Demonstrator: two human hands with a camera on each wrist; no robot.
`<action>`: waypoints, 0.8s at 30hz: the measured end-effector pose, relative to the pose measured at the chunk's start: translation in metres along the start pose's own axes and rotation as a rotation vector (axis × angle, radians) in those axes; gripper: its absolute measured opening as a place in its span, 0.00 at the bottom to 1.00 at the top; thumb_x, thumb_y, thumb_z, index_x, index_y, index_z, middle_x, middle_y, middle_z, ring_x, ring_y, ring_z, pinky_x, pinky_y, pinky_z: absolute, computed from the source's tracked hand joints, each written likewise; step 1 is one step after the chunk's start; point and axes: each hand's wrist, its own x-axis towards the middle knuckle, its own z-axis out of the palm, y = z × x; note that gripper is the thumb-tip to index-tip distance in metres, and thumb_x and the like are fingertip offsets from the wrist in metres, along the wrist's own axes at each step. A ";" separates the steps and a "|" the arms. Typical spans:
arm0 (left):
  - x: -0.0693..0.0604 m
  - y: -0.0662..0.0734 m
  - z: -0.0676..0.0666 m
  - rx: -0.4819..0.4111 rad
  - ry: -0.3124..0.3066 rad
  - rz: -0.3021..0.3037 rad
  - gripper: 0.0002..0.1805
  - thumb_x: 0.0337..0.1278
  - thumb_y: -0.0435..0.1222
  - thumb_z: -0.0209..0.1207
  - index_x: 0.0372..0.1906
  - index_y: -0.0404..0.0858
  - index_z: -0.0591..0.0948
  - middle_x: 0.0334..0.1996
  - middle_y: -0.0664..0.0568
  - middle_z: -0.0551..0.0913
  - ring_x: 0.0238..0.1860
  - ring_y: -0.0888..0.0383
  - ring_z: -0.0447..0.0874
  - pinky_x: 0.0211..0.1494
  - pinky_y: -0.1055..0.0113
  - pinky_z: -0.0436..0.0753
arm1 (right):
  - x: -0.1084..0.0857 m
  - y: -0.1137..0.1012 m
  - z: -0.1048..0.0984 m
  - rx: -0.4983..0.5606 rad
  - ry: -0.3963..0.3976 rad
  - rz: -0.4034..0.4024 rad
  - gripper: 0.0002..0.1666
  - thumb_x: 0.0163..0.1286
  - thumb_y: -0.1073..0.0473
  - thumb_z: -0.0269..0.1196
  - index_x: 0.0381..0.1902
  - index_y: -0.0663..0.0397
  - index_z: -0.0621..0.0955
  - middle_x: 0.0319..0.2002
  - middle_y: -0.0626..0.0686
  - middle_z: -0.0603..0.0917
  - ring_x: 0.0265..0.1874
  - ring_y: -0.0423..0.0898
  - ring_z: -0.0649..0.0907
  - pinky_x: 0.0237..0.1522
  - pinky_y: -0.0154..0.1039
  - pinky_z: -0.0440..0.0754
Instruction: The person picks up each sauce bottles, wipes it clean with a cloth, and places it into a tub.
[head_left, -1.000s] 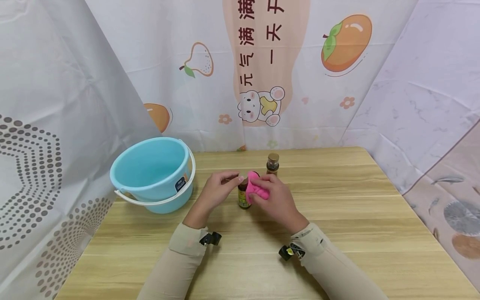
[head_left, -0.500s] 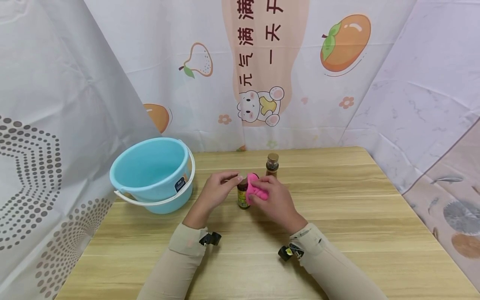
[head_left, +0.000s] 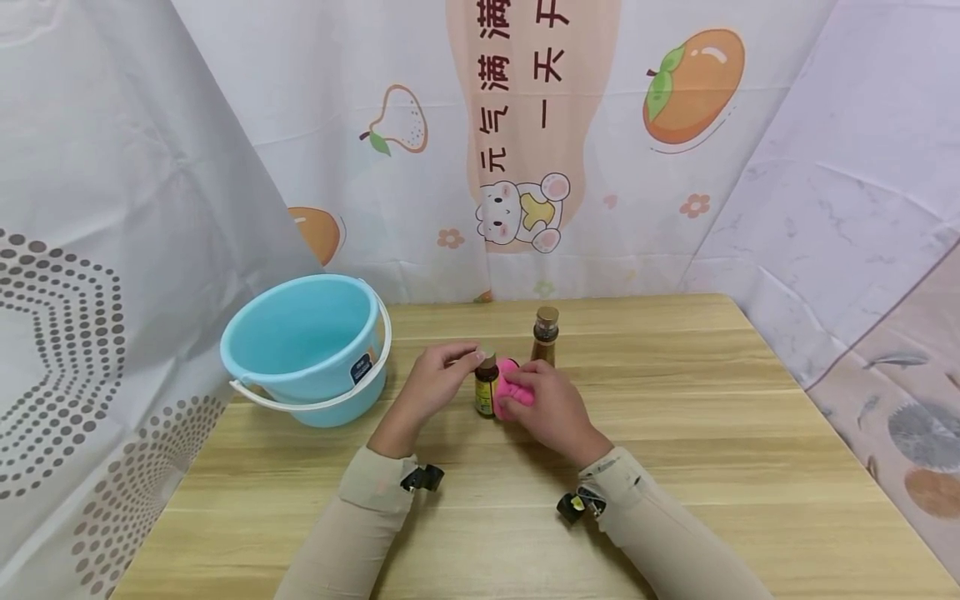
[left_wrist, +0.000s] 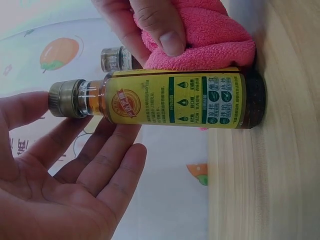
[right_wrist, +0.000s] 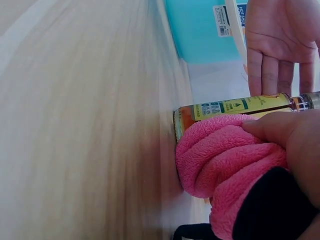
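A small glass bottle with a yellow-green label and dark contents stands upright on the table. My left hand pinches its metallic cap between thumb and a fingertip, the other fingers spread behind the neck. In my right hand is a bunched pink cloth, which lies against the bottle's right side near the base. Part of the label is covered by the cloth in the right wrist view. Behind the right hand stands a second bottle with a gold cap, its lower part hidden.
To the left stands a light blue bucket with a white handle lowered over its front. A printed curtain hangs along the back edge of the wooden table. Each wrist carries a small black camera.
The right hand has slid the pink cloth down the bottle's side, from around the neck to near the base. More of the bottle's neck and label now shows. The left hand stays on the cap.
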 end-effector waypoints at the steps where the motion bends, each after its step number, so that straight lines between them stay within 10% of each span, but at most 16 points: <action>1: 0.000 0.000 0.001 0.005 0.002 -0.008 0.25 0.71 0.54 0.61 0.61 0.43 0.85 0.60 0.49 0.86 0.64 0.50 0.83 0.67 0.46 0.80 | 0.000 0.000 0.000 -0.002 -0.001 0.003 0.27 0.62 0.48 0.77 0.56 0.53 0.88 0.52 0.53 0.85 0.47 0.52 0.86 0.47 0.48 0.85; 24: -0.002 0.005 0.000 0.049 0.010 -0.048 0.26 0.65 0.56 0.65 0.60 0.45 0.85 0.59 0.49 0.86 0.61 0.49 0.82 0.62 0.47 0.83 | 0.000 -0.006 -0.009 -0.005 0.041 -0.036 0.21 0.63 0.49 0.76 0.52 0.49 0.90 0.53 0.49 0.85 0.48 0.49 0.86 0.47 0.46 0.86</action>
